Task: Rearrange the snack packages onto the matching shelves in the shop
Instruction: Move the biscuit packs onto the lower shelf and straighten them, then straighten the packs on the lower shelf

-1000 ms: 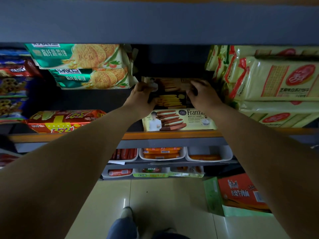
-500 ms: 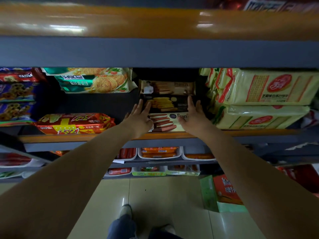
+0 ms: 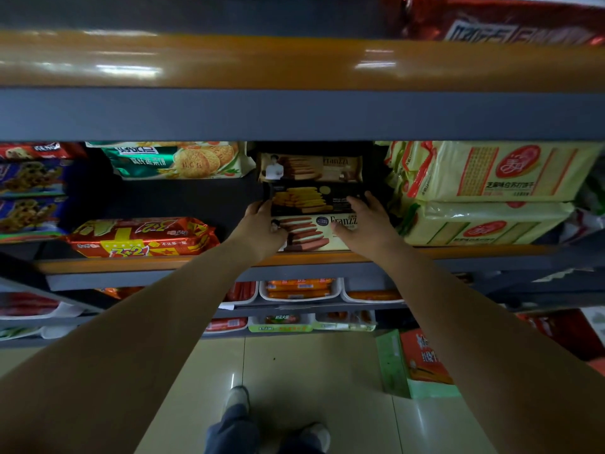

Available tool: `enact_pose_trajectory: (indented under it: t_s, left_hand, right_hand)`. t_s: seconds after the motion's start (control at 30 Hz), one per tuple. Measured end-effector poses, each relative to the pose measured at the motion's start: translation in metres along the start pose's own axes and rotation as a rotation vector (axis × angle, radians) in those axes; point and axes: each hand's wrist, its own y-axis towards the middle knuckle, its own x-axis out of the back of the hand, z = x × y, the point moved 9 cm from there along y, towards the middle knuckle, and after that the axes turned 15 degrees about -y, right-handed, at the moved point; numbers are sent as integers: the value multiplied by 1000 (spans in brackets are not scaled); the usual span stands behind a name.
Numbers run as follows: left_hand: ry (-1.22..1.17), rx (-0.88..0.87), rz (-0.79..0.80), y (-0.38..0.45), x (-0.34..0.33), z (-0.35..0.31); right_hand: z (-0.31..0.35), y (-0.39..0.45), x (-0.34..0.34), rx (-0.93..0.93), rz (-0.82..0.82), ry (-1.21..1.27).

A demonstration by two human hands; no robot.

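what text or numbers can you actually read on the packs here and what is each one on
"Franzz", cut off by the right hand: bottom cream biscuit box in the middle stack.
"Franzzi", faint: top box of that stack.
"3+2": red and yellow pack on the left.
Too blurred or small to read: the Chinese print on the green cracker pack, the pale yellow packs, the red bag on the shelf above, and the dark middle box.

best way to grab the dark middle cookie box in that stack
Grip the dark box by its two short ends, coming straight in from the front. It lies flat, sandwiched between two other boxes, so top and bottom are covered; the left hand and right hand already flank it.
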Motion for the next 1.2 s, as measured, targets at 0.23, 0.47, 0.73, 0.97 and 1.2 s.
enact_pose_trajectory:
  t_s: [0.23,0.47,0.73,0.97,1.2]
  left_hand:
    - [-1,-40,-3,-1,3,-6]
    - [27,-46,-16,-3,5,-1]
    - [77,-303,-157,-43,18,-32]
    - [69,-433,-12,-77,-14,-51]
    - [57,-568,265,-103,-94,-97]
  right_hand:
    - [-2,-3,2,-20,-14,41]
    - [-1,-3,2,-25,-62,-16]
    - [15,-42,39,99,-317,216]
    - [-24,-117,33,-82,-277,520]
    - [-103,-221,8,-439,-414,781]
